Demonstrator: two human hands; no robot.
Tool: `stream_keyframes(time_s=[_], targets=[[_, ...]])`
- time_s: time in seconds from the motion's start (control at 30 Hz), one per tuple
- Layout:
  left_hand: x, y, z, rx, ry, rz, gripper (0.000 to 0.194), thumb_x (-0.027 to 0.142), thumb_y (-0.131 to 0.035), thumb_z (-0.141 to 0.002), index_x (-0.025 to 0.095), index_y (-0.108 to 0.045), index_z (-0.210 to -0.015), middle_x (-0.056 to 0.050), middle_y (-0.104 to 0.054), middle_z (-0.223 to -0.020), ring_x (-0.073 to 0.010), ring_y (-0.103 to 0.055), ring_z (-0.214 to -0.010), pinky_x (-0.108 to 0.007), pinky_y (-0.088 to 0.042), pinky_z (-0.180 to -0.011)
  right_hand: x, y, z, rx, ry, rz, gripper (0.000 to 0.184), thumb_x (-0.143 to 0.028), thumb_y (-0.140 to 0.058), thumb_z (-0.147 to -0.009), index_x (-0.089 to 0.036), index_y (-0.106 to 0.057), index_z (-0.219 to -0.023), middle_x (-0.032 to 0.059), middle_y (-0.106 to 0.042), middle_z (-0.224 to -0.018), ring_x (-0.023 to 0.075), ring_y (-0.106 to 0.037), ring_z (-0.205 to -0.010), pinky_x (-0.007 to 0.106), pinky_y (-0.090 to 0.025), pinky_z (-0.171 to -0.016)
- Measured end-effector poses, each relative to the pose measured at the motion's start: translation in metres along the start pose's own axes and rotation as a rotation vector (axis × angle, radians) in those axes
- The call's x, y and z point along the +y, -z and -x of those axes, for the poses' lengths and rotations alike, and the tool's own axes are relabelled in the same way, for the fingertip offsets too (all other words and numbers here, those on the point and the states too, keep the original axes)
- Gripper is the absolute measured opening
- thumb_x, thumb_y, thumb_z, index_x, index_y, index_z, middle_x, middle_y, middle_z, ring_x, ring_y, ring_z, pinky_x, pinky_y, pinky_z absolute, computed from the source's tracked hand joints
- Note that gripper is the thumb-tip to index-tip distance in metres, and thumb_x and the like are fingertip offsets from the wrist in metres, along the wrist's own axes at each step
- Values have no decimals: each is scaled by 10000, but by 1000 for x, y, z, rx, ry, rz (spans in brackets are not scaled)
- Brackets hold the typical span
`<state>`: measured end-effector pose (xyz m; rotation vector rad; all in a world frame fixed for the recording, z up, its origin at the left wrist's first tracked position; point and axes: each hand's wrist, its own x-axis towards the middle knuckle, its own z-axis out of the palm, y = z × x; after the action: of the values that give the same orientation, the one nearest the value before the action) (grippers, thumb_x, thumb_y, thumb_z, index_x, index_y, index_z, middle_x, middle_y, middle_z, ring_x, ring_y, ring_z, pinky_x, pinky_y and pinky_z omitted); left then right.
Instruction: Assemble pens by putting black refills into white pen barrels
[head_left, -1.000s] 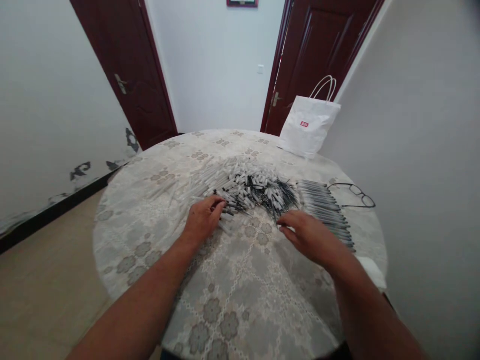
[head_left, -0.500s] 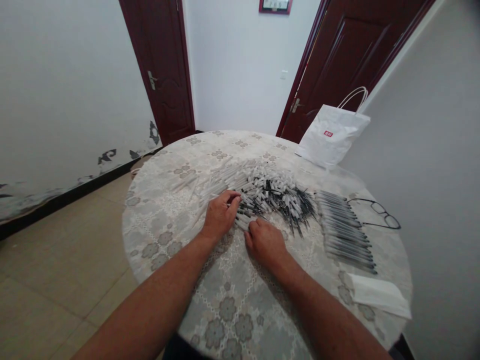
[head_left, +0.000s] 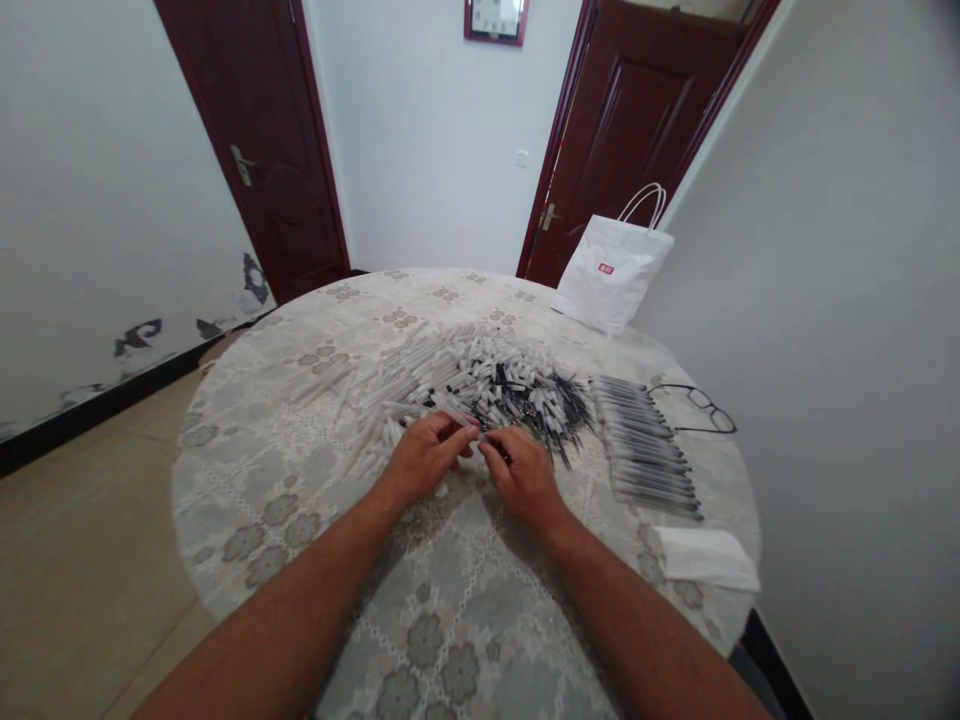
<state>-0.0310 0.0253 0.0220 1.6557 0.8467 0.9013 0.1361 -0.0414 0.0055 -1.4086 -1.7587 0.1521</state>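
Fingers of the left hand and right hand pinch a slim, whitish pen tube.

Dim indoor light, soft shadows beneath the forearms, slight blur, wide-angle distortion

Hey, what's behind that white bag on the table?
Above and beside the white bag you can see a dark red door and pale wall. The bag hides anything directly behind it, so I can't tell what's there.
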Motion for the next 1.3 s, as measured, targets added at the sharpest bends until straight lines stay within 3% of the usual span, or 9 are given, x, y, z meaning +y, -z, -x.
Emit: stream_keyframes(time_s=[0.17,0.3,0.4,0.57,0.8,0.9,1.07,1.2,1.3], targets=[[-3,-1,-1,69,-39,35,325,453,-612,-899,155,-683,-1009,-58,-708,-839,-200,-694,-759,-289,-575,-600,11,13,-4,-69,-35,204,221,-223,-543,-960,-175,-656,-1144,91,-684,-1041,198,-638,-966,284,-475,-859],[-7,1,-5,126,12,186,339,466,-641,-883,152,-653,-1009,-85,-724,-922,-227,-720,-827,-322,-603,-643,27,40,-9,-119,-320,654,211,-274,-545,-956,-175,-642,-1114,130,-669,-1074,240,-663,-953,320,-489,-809],[-11,1,-8,116,83,344,341,455,-665,-870,148,-630,-1015,-98,-735,-942,-237,-734,-850,-336,-611,-681,36,54,-10,-224,-474,829,218,-338,-554,-945,-170,-637,-1056,138,-689,-994,278,-692,-904,353,-497,-764],[-12,-1,-8,103,160,509,331,411,-699,-851,143,-608,-1021,-119,-739,-962,-241,-741,-864,-326,-611,-681,43,57,-8,-368,-518,861,218,-293,-533,-941,-164,-634,-1084,165,-715,-973,306,-711,-919,381,-497,-776],[-8,-2,-7,88,175,583,324,398,-715,-837,154,-591,-1009,-114,-736,-971,-231,-744,-834,-328,-611,-673,48,53,-7,-425,-508,818,211,-182,-510,-924,-147,-613,-1105,178,-730,-952,288,-717,-887,338,-475,-753],[-8,-2,-7,85,180,559,316,387,-720,-833,156,-594,-1009,-106,-735,-966,-224,-741,-837,-322,-610,-680,53,51,-8,-405,-508,771,240,-174,-531,-908,-136,-599,-1135,174,-731,-947,280,-710,-895,313,-459,-748],[-6,-3,-5,67,174,560,304,381,-708,-845,153,-600,-1014,-106,-730,-976,-224,-736,-855,-322,-609,-699,63,50,-9,-253,-451,637,334,-173,-552,-888,-122,-578,-1217,149,-731,-960,253,-691,-917,287,-444,-783],[-4,-3,-5,77,180,597,285,370,-699,-854,155,-593,-1008,-105,-729,-974,-228,-741,-853,-321,-609,-693,64,50,-11,-102,-351,529,288,-190,-504,-910,-122,-606,-1171,132,-724,-978,231,-673,-913,270,-436,-801],[-4,-3,-4,71,181,620,276,359,-698,-855,159,-585,-1007,-102,-731,-972,-228,-744,-845,-322,-610,-690,61,50,-13,-39,-367,477,257,-211,-499,-910,-150,-620,-1129,95,-724,-926,210,-666,-835,254,-426,-743]])
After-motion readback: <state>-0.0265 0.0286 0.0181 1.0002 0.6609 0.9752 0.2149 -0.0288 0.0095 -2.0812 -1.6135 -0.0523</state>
